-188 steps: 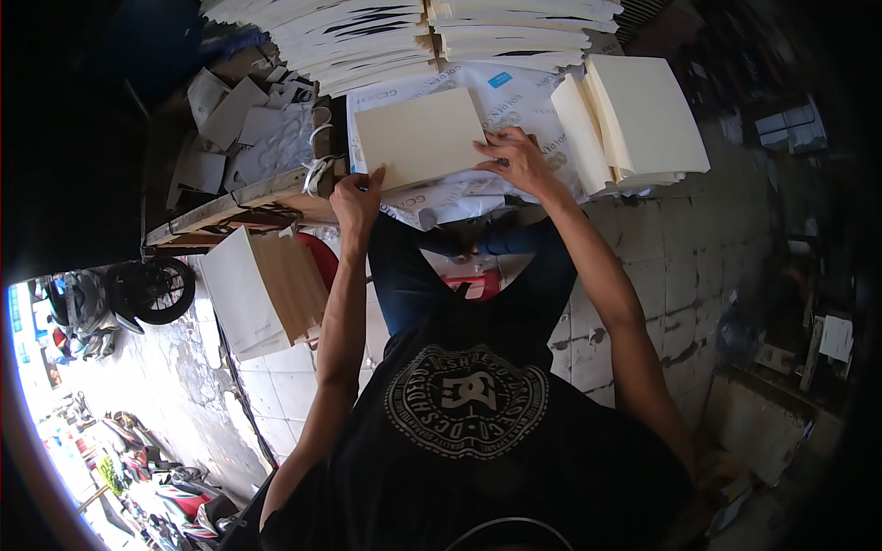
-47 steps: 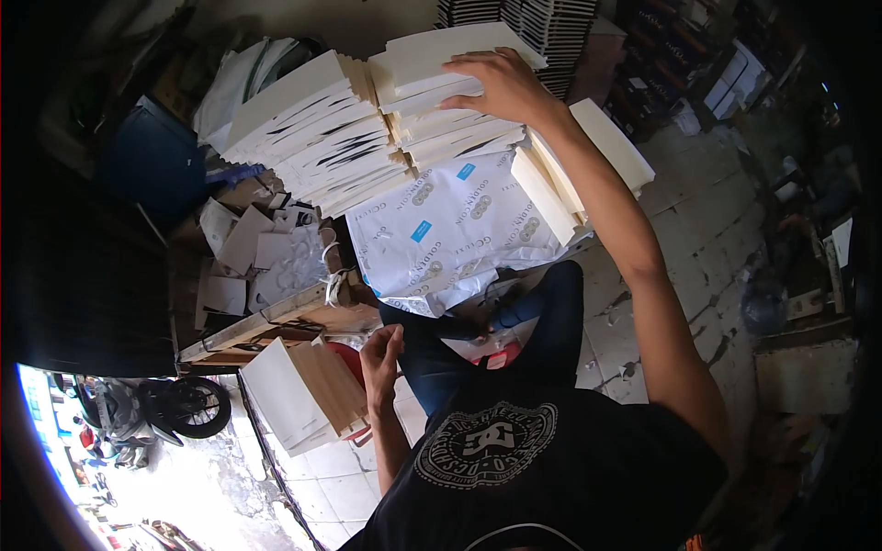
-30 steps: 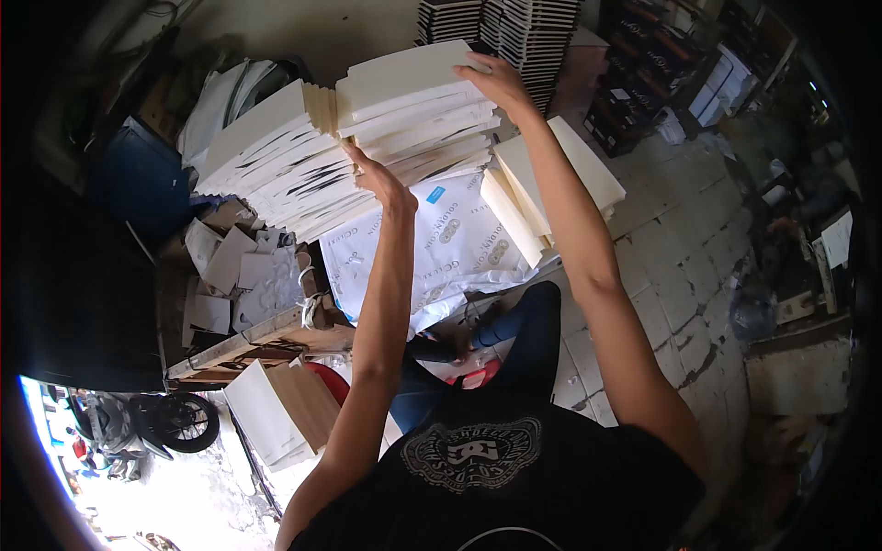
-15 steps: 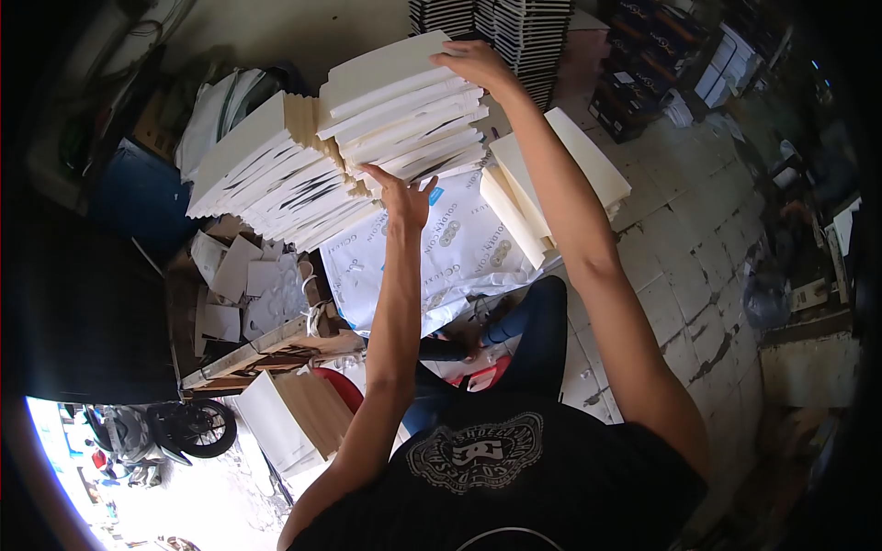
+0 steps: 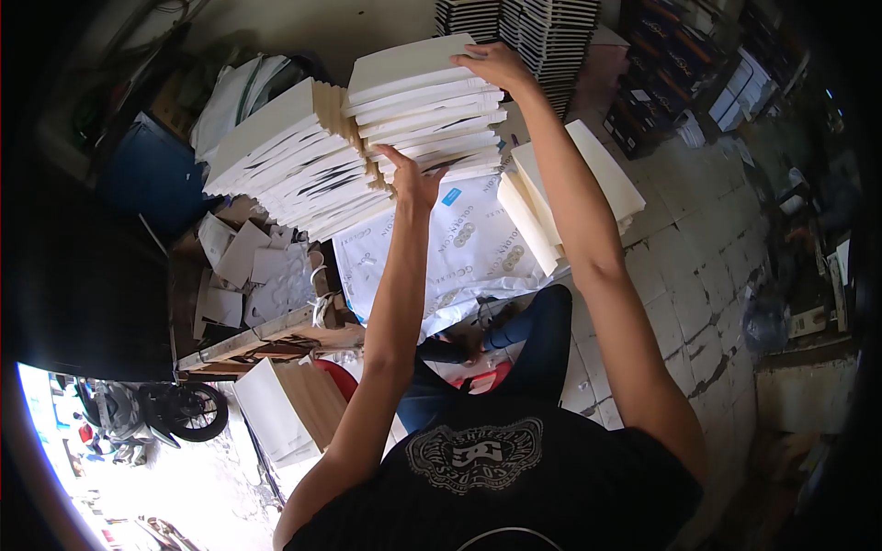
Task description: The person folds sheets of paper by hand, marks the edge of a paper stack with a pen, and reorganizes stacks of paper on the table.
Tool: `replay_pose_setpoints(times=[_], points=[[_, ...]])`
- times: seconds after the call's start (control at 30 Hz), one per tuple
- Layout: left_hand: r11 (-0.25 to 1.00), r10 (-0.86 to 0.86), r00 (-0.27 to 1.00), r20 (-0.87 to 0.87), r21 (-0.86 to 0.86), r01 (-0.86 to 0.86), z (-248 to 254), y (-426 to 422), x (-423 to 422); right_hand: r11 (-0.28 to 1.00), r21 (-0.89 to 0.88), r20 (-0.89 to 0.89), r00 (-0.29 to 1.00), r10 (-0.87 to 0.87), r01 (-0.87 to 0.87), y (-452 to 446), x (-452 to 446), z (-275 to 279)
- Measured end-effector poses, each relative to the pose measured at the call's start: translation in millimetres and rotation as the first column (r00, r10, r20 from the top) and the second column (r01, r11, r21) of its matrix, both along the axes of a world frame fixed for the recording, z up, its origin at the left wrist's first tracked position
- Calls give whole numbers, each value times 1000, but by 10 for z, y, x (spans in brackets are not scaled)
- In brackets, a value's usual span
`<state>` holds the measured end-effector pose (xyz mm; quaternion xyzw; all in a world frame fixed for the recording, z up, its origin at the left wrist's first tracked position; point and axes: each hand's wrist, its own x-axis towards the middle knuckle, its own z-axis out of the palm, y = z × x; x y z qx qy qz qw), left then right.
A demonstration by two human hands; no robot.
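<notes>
Along far edge of counter [image 5: 367, 262], left hand [image 5: 416, 184] and right hand [image 5: 501, 66], fingers apart, touch right paper stack [image 5: 413, 69], piling apparently well along, layers uneven, right-edge bundle [image 5: 604, 165] separate.

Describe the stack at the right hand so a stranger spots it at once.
Find the printed sheet. Just beyond it stands the tall pale stack, right of a similar stack. Only this one has the right hand at its top corner.

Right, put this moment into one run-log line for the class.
left hand: at front of middle paper stack | right hand: at its top right corner | printed white sheet: in front of stack
</notes>
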<state>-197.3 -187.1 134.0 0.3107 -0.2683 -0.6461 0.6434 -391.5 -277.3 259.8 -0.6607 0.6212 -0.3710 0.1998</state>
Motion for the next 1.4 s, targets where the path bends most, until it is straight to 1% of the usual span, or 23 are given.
replay_pose_setpoints(times=[0.07, 0.17, 0.27, 0.37, 0.5, 0.6, 0.8, 0.87, 0.9, 0.93, 0.97, 1.0, 1.03, 1.1, 1.13, 1.17, 1.2, 1.23, 1.27, 1.3, 1.33, 1.37, 1.4], points=[[999, 5, 999, -43, 32, -3, -33, -91, -47, 999, -18, -66, 997, 27, -29, -40, 11, 36], [996, 58, 998, -38, 64, -55, -38, -157, -105, 995, -49, 54, 995, 84, -81, -143, 61, -37], [980, 114, 993, -33, 169, -107, -71, -242, -122, 999, -48, 48, 999, 11, -8, -46, 173, -2], [971, 128, 988, -82, 211, -109, -29, -272, -96, 1000, 20, 172, 985, 10, -14, 36, 193, 20], [966, 55, 997, -56, 255, -39, -46, -195, -8, 998, -56, 153, 988, 3, 5, -26, 180, -38], [983, -64, 998, 1, 170, 63, -116, -33, 93, 998, -69, 159, 987, 18, -7, -44, 156, -54], [970, 49, 992, 120, 232, -76, -190, 634, 225, 987, -160, 84, 997, 3, 10, -102, 45, -55], [990, -102, 975, 196, 114, 81, -508, 1160, 388, 978, -208, 75, 997, -6, 21, -334, -50, -199], [987, -126, 971, 205, 120, 103, -377, 1672, 447, 996, -86, 166, 986, 18, -4, -140, -44, -42], [951, -301, 910, 286, 164, 263, -367, 2094, 637, 992, -125, 256, 967, -1, 34, -179, -96, -79], [938, -334, 820, 465, 77, 339, 32, 2634, 788, 924, -377, 60, 997, -48, 68, -208, -188, 33], [853, -519, 791, 324, 249, 458, 267, 3017, 998, 786, -609, -107, 972, -210, 103, -254, -297, 135], [870, -471, 765, 439, 87, 485, 302, 3354, 1241, 608, -776, 135, 986, -101, 169, 315, -86, 420], [962, -212, 833, 512, -42, 271, 484, 4004, 1779, 458, -775, 565, 801, 196, 435, 1252, 416, 773], [974, 157, 890, 427, -213, -70, 416, 4220, 1986, 443, -807, 555, 756, 347, 390, 1613, 716, 734], [872, 474, 695, 541, -178, -456, 329, 4352, 2210, 416, -838, 533, 696, 481, 354, 1906, 1037, 702], [622, 665, 376, 645, -200, -757, 212, 4461, 2434, 358, -921, 373, 615, 694, 154, 2068, 1400, 418], [278, 702, -3, 712, -277, -920, 75, 4555, 2650, 450, -881, 298, 570, 766, -144, 2247, 1861, 157], [151, 542, -141, 828, -261, -954, -99, 4652, 2861, 508, -751, 245, 536, 808, -422, 2425, 2322, -103], [27, 481, -154, 863, -190, -981, -451, 4749, 3072, 550, -452, 318, 450, 835, -702, 2595, 2835, -346], [37, 574, 95, 813, 90, -995, -642, 4837, 3184, 460, -94, 417, 385, 824, -883, 2739, 3294, -656], [72, 656, 317, 685, 361, -930, -782, 4933, 3262, 382, 5, 575, 315, 755, -924, 2768, 3708, -1090], [117, 706, 403, 582, 465, -878, -928, 4993, 3283, 289, 30, 596, 249, 763, -957, 2761, 4123, -1618]])
